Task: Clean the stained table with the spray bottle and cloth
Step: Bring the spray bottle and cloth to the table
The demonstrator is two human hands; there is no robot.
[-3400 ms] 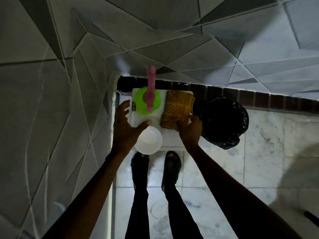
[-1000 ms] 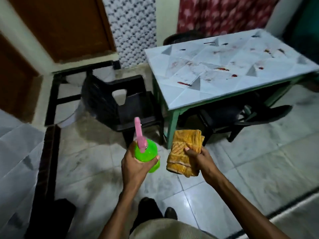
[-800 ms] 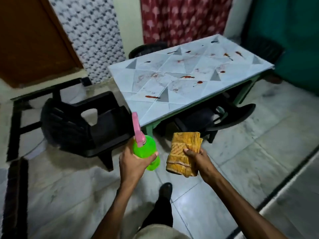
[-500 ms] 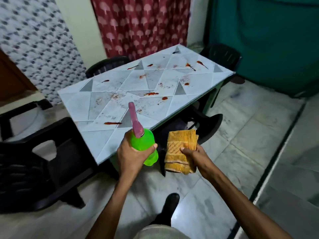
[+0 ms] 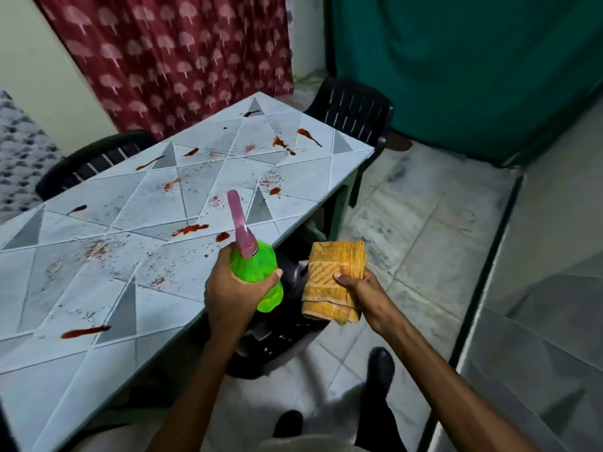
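At near edge of stained table [image 5: 130,230]: left hand [image 5: 228,291] grips green spray bottle [image 5: 259,267]; right hand [image 5: 362,285] pinches folded cloth [image 5: 329,272].

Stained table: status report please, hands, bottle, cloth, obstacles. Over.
Both busy: left grip round spray bottle, right grip pinching cloth. Unwiped red stains across table. Ahead, black chair under near edge, between person and table.

Spray bottle [image 5: 257,275] and cloth [image 5: 329,259] near stained table [image 5: 98,223]
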